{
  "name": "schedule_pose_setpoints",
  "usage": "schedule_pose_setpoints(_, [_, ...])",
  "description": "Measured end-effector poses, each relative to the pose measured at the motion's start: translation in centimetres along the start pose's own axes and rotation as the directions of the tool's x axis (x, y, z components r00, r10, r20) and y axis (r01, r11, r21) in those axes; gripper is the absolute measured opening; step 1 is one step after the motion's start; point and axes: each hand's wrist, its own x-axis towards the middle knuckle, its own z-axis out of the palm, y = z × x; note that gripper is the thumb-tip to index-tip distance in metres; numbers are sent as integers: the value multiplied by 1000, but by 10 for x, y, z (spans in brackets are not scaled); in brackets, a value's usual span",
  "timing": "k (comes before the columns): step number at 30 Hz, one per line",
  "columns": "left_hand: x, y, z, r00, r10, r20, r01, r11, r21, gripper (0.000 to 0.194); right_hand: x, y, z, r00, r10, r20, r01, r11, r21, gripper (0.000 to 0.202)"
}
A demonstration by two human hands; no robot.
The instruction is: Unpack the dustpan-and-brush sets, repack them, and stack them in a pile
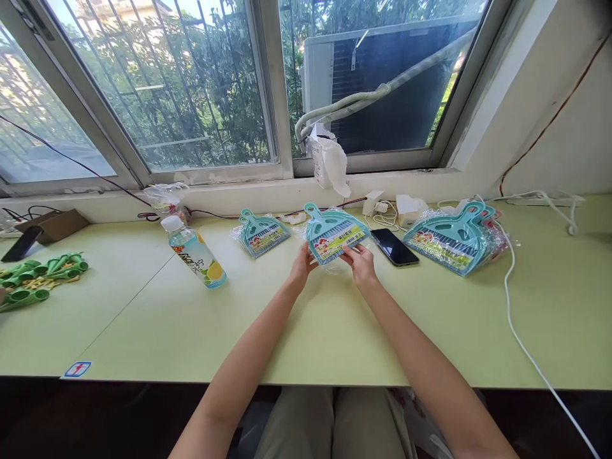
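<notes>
A teal dustpan-and-brush set (335, 234) in clear wrapping, with a colourful label, is held by its lower edge between both hands. My left hand (302, 262) grips its lower left corner, and my right hand (359, 260) has the lower right edge, thumb on the label. Left of it, a similar wrapped set (262, 234) lies on the pale green table (329, 331). Several more wrapped teal sets (452, 237) lie stacked on the right, their handles pointing away. A black phone (394, 247) rests just right of my right hand.
A drink bottle (196, 254) lies tilted at centre left. Green parts (41, 277) and a brown box (52, 227) are at the far left. A white cable (514, 319) crosses the right side. A tissue pack (329, 159) stands by the window.
</notes>
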Motion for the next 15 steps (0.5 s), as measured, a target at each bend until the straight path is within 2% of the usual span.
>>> schedule_pose_setpoints(4, [-7, 5, 1, 1000, 13, -24, -13, 1000, -5, 39, -3, 4, 3, 998, 17, 55, -16, 1000, -14, 37])
schedule_pose_setpoints(8, [-17, 3, 8, 997, -52, 49, 51, 999, 8, 39, -2, 5, 2, 999, -19, 50, 20, 1000, -19, 39])
schedule_pose_setpoints(15, [-20, 4, 9, 984, -61, 165, 60, 998, 10, 37, -2, 1, 2, 999, -40, 13, 41, 999, -26, 39])
